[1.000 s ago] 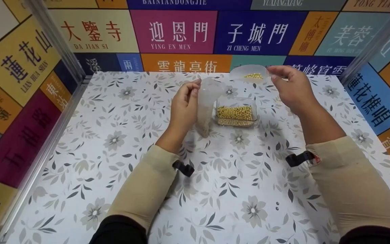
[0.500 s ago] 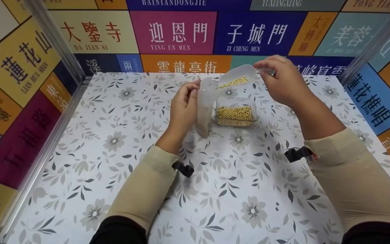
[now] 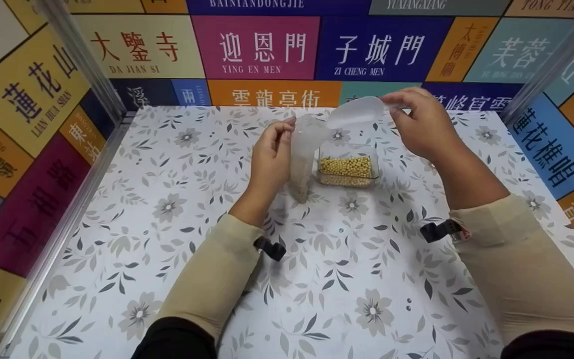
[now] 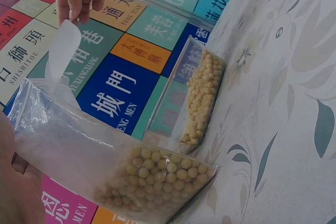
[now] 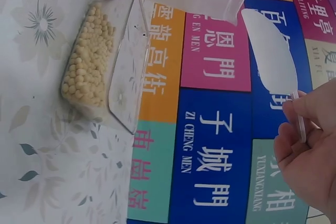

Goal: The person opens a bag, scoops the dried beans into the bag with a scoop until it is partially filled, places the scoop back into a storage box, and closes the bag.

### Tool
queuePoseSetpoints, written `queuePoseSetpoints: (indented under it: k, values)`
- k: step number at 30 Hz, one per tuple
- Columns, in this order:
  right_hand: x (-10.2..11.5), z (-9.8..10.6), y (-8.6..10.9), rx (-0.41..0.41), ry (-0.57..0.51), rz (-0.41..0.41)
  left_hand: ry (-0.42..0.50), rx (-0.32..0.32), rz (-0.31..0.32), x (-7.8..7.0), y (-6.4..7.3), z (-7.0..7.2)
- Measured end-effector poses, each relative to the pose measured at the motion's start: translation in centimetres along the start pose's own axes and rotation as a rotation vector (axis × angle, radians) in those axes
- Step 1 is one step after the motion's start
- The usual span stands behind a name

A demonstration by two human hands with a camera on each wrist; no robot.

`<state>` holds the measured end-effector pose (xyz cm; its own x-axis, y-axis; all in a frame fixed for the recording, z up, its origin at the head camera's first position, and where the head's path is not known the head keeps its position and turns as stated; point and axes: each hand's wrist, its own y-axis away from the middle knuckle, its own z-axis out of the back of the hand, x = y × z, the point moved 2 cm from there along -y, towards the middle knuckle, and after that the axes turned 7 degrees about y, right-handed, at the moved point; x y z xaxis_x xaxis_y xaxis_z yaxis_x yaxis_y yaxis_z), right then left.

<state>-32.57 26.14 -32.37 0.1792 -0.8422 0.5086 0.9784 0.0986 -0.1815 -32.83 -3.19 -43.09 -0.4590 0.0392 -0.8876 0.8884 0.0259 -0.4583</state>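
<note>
My left hand [image 3: 271, 152] grips the edge of a clear plastic zip bag [image 3: 303, 149], which stands upright on the table. Yellow soybeans [image 4: 163, 177] fill the bottom of the bag in the left wrist view. With thumb and fingers, my right hand [image 3: 424, 122] pinches the short handle of a translucent white scoop [image 3: 357, 113]. The scoop is tilted down to the left, its tip at the bag's mouth, and no beans show on it. Just right of the bag sits a clear rectangular container [image 5: 127, 66] partly filled with soybeans [image 3: 345, 165].
A white tablecloth [image 3: 207, 289] with grey flowers and leaves covers the table. Colourful panels with lettering [image 3: 257, 47] rise behind its far edge and along both sides. Metal frame posts [image 3: 85, 65] stand at the corners.
The scoop has moved left to the bag and tipped; the soybeans it carried have left it. My right hand rose with it, then eased back slightly right. My left hand and the bag stayed put.
</note>
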Motion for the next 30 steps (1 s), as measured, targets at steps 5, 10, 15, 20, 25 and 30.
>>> queuePoseSetpoints:
  k: [5, 10, 15, 20, 25, 30]
  values:
    - [-2.6, -0.8, -0.3, 0.005, -0.084, -0.113, 0.001, -0.006, -0.008, -0.1, 0.0, 0.0]
    - [-5.0, -2.3, -0.5, 0.025, -0.122, -0.195, 0.006, -0.009, -0.007, -0.1, 0.0, 0.0]
    - [-6.6, -4.4, -0.3, 0.034, -0.136, -0.217, 0.03, -0.013, -0.005, 0.1, -0.1, -0.1]
    - [-7.6, -6.8, 0.1, -0.006, -0.163, -0.166, 0.03, -0.015, -0.002, 0.2, 0.0, 0.0]
    - [-8.0, -8.4, 0.8, -0.029, -0.2, -0.16, -0.001, -0.005, -0.016, 0.1, 0.0, 0.0]
    - [-8.3, -9.2, 1.2, -0.031, -0.195, -0.185, -0.013, -0.004, -0.022, 0.1, -0.1, -0.1]
